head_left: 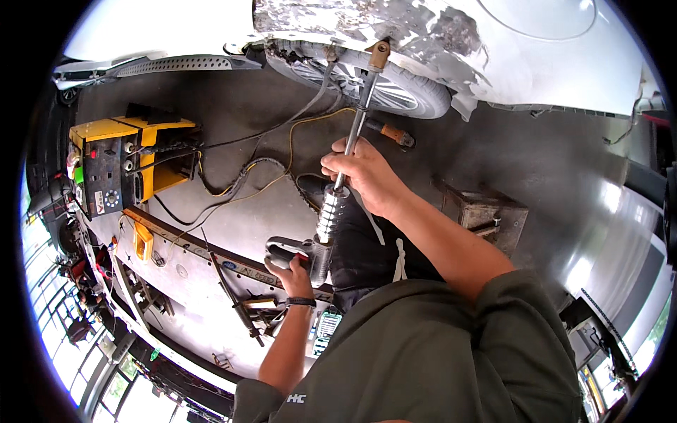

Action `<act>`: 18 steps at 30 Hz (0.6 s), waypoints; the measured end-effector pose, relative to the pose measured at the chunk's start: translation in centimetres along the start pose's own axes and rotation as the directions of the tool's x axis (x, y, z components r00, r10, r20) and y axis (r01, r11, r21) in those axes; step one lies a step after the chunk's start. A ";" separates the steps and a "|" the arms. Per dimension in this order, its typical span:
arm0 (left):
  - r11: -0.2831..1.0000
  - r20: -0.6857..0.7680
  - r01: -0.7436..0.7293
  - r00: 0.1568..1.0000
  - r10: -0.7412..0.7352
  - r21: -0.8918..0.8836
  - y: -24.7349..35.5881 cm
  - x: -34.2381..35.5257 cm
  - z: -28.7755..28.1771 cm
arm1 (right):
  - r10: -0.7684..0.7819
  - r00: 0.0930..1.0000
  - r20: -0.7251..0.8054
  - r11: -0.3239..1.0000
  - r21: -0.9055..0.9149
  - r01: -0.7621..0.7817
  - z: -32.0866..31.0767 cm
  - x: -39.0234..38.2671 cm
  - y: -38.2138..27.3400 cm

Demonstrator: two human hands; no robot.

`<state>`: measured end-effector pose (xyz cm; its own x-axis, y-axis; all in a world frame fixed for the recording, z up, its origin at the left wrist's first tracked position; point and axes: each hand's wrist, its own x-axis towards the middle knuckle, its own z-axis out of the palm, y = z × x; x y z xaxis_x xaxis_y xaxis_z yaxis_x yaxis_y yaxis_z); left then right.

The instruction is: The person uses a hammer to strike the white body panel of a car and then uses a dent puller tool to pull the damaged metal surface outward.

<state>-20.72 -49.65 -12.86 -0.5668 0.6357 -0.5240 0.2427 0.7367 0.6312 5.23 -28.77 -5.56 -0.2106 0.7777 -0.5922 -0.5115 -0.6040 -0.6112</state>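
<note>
A long dent-puller tool with a steel rod (363,95), a coiled spring (329,215) and a dark pistol handle (317,259) runs from my waist to a scraped patch (437,39) on the white car body. Its brass-coloured tip fitting (379,56) is at that patch. My left hand (291,273) is closed on the handle, by a red trigger. My right hand (356,169) is wrapped round the rod above the spring. A clamp (330,53) on a cable sits at the panel's lower edge, left of the tip, over the wheel (423,99).
A yellow and black machine (106,169) with cables stands at left. An orange power tool (389,134) lies on the floor below the wheel. A metal box (486,215) stands right, beside my legs. A long bar (190,243), a green case (326,328) and metal parts are behind me at lower left.
</note>
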 end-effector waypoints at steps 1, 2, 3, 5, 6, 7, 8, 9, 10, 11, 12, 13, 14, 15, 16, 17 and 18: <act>0.997 0.045 -0.060 0.997 0.058 0.053 -3.6 0.5 -1.2 | 0.010 1.000 0.012 1.000 0.008 -0.010 0.7 -0.3 0.5; 0.987 0.084 -0.123 0.990 0.115 0.103 -7.4 0.8 -2.6 | 0.023 1.000 0.003 1.000 -0.019 -0.023 1.6 -0.5 1.1; 0.986 0.157 -0.102 0.984 0.080 0.133 -8.4 1.3 -3.0 | 0.023 1.000 -0.021 0.998 -0.054 -0.024 1.6 -0.5 1.4; 0.993 0.260 0.015 0.965 -0.045 0.116 -7.1 1.3 -2.2 | 0.046 0.999 -0.018 0.997 -0.056 -0.047 0.2 -0.6 1.6; 0.990 0.287 0.119 0.948 -0.136 0.075 -4.3 0.7 -1.1 | 0.022 0.999 -0.023 0.999 -0.038 -0.023 -0.7 -0.9 1.5; 0.971 0.281 0.237 0.934 -0.219 -0.033 -2.7 -0.1 -0.9 | 0.011 1.000 -0.012 1.000 -0.017 -0.011 -0.9 -1.4 1.6; 0.989 0.310 0.148 0.939 -0.150 0.030 -5.0 0.9 -1.7 | -0.015 1.000 0.002 1.000 0.006 0.015 0.0 -1.4 1.1; 0.994 0.336 0.062 0.937 -0.091 0.095 -7.3 1.3 -2.9 | -0.006 1.000 0.024 1.000 0.007 0.006 0.7 -1.6 0.6; 0.994 0.341 0.070 0.935 -0.093 0.079 -6.8 1.2 -2.4 | -0.002 1.000 0.011 1.000 -0.010 0.002 0.5 -1.6 0.1; 0.988 0.311 0.141 0.938 -0.152 0.059 -6.3 1.1 -2.1 | 0.003 1.000 0.000 1.000 -0.027 -0.003 0.4 -1.7 -0.3; 0.976 0.278 0.213 0.936 -0.214 0.035 -5.9 0.7 -1.9 | 0.018 1.000 -0.005 1.000 -0.016 -0.018 0.5 -1.9 -0.5; 0.961 0.243 0.278 0.931 -0.271 0.008 -4.8 0.3 -1.7 | 0.014 1.000 -0.007 1.000 -0.015 -0.015 0.4 -1.8 -0.5; 0.957 0.273 0.290 0.922 -0.276 -0.009 -4.3 0.1 -1.8 | 0.009 1.000 0.010 1.000 -0.008 -0.009 0.3 -1.7 -0.3; 0.949 0.271 0.312 0.917 -0.292 -0.035 -4.1 -0.2 -1.6 | 0.004 1.000 0.026 1.000 -0.001 -0.004 0.2 -1.6 -0.3; 0.941 0.263 0.334 0.915 -0.307 -0.064 -4.0 -0.4 -1.7 | 0.004 1.000 0.031 1.000 0.002 -0.004 0.4 -1.6 -0.3; 0.931 0.256 0.353 0.912 -0.320 -0.093 -3.9 -0.4 -1.6 | 0.008 1.000 0.029 1.000 0.006 -0.008 0.5 -1.6 -0.5; 0.938 0.248 0.344 0.914 -0.321 -0.054 -3.8 -0.4 -1.9 | 0.011 1.000 0.026 1.000 0.010 -0.012 0.7 -1.5 -0.6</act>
<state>-22.85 -53.12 -13.94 -0.4004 0.4019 -0.8235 -0.0096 0.8968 0.4423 5.28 -29.51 -3.95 -0.2384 0.7751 -0.5851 -0.5171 -0.6113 -0.5991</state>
